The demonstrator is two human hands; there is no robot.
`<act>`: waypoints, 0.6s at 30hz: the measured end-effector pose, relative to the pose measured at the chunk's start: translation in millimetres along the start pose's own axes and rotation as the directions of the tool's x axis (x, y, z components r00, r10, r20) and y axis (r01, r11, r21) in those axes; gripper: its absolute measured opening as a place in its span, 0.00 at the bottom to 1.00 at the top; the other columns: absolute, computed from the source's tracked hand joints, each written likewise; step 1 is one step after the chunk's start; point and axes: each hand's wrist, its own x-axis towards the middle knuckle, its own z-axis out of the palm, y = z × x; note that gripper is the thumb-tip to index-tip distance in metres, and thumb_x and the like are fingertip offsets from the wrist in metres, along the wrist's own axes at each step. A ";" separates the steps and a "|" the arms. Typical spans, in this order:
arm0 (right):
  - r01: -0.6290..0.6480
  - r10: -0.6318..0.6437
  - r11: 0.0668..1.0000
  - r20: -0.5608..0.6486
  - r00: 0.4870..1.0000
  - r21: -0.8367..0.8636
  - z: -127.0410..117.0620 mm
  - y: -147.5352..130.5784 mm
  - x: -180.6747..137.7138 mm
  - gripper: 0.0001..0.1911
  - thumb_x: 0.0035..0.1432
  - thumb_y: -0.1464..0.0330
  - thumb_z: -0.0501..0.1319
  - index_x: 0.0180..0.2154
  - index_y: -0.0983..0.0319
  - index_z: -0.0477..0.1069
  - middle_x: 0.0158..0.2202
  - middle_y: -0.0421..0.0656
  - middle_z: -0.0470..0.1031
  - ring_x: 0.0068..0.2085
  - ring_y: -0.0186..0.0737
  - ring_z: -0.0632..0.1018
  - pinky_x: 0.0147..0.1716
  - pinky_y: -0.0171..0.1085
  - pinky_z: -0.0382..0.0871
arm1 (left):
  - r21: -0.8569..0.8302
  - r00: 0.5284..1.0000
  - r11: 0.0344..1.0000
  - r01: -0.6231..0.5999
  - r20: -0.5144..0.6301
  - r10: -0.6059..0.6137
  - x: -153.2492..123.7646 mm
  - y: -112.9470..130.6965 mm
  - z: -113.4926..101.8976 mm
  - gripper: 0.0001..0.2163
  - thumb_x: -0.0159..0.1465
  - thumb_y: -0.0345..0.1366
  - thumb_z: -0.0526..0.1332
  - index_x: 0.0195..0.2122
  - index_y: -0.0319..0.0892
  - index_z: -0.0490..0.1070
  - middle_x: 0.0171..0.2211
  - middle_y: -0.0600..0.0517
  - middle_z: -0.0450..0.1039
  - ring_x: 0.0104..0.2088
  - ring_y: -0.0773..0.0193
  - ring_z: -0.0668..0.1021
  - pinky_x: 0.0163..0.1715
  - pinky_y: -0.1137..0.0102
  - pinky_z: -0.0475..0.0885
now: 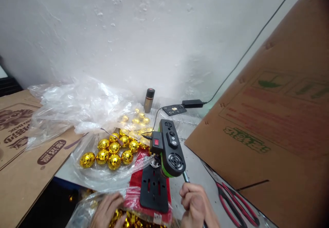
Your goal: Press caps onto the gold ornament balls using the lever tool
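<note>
at the near edge of the bench (195,173), the right hand (196,204) has its fingers (189,192) curled tight round the metal lever (185,177) of a small black-and-green bench press (168,149); the grip is closed, with no gap showing. the left hand (109,209) lies flat with fingers spread loosely on a clear plastic bag of gold mirror balls (125,217), touching it rather than gripping. the press's black slotted base plate (154,188) sits on a red sheet (140,176) just between the two hands, and its red switch (156,142) faces the person. to work it well, i judge the lever wants a steady pull while the left hand keeps the bag from sliding under the base plate. beyond the press, more gold mirror balls (110,152) lie on open plastic wrap (84,108). a small brown bottle (149,100) and a power adapter (192,103) stand near the wall, red-handled scissors (235,204) lie to the right, and a cardboard sheet (277,125) leans there.
</note>
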 end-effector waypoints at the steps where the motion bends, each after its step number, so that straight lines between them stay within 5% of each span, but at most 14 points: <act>1: -0.047 0.047 0.999 -0.003 0.999 -0.019 0.3 -2.6 -0.6 0.24 0.77 0.71 0.54 0.24 0.59 0.61 0.26 0.37 0.67 0.26 0.31 0.70 0.25 0.34 0.59 | 0.035 0.998 0.999 -0.017 -0.067 0.019 24.9 5.1 1.0 0.16 0.76 0.39 0.62 0.62 0.52 0.77 0.55 0.46 0.85 0.55 0.51 0.86 0.54 0.63 0.83; 4: -0.190 0.188 0.980 -0.040 0.981 -0.065 0.7 -6.9 -2.7 0.25 0.78 0.67 0.54 0.24 0.59 0.60 0.27 0.37 0.68 0.26 0.31 0.69 0.26 0.35 0.58 | 0.213 0.978 0.976 0.037 -0.209 0.008 103.3 18.0 3.7 0.15 0.77 0.33 0.55 0.59 0.41 0.77 0.54 0.40 0.85 0.54 0.47 0.86 0.54 0.56 0.83; 6: -0.130 0.128 0.991 -0.056 0.990 -0.032 1.4 -4.4 -3.2 0.24 0.77 0.68 0.54 0.24 0.59 0.60 0.26 0.37 0.67 0.26 0.31 0.69 0.25 0.35 0.57 | 0.344 0.987 0.926 0.154 -0.096 -0.128 146.7 23.8 3.4 0.14 0.75 0.32 0.58 0.57 0.37 0.78 0.54 0.35 0.84 0.52 0.43 0.86 0.52 0.51 0.82; 9: 0.018 -0.017 0.999 -0.036 0.999 0.027 2.8 3.8 -2.5 0.22 0.76 0.73 0.54 0.25 0.59 0.60 0.24 0.36 0.63 0.26 0.31 0.70 0.24 0.33 0.59 | 0.483 0.924 0.844 0.236 0.156 -0.348 187.3 31.4 -1.0 0.15 0.72 0.35 0.65 0.56 0.34 0.79 0.49 0.33 0.86 0.50 0.39 0.86 0.53 0.49 0.79; 13: 0.028 -0.025 0.999 -0.074 0.997 0.039 4.3 7.8 -3.1 0.20 0.74 0.76 0.54 0.27 0.59 0.60 0.23 0.35 0.60 0.26 0.30 0.69 0.25 0.33 0.60 | 0.494 0.889 0.841 0.219 0.254 -0.381 200.6 37.0 -12.5 0.14 0.67 0.35 0.70 0.51 0.35 0.81 0.45 0.33 0.87 0.50 0.36 0.86 0.54 0.49 0.77; 16: 0.043 -0.041 0.999 -0.065 0.997 0.030 4.0 6.1 -4.2 0.19 0.74 0.77 0.54 0.27 0.59 0.60 0.23 0.35 0.59 0.27 0.30 0.70 0.26 0.33 0.60 | 0.260 0.900 0.906 0.334 0.197 -0.388 189.2 31.8 -24.4 0.19 0.68 0.40 0.67 0.58 0.39 0.77 0.53 0.36 0.85 0.55 0.39 0.84 0.58 0.50 0.75; 18: 0.057 -0.055 0.998 -0.044 0.998 0.034 3.6 5.5 -4.2 0.19 0.74 0.77 0.53 0.27 0.59 0.60 0.23 0.34 0.60 0.27 0.30 0.70 0.26 0.33 0.61 | -0.148 0.879 0.870 0.470 0.166 -0.447 173.8 25.3 -31.6 0.23 0.68 0.48 0.65 0.61 0.43 0.73 0.57 0.40 0.83 0.56 0.43 0.84 0.58 0.52 0.76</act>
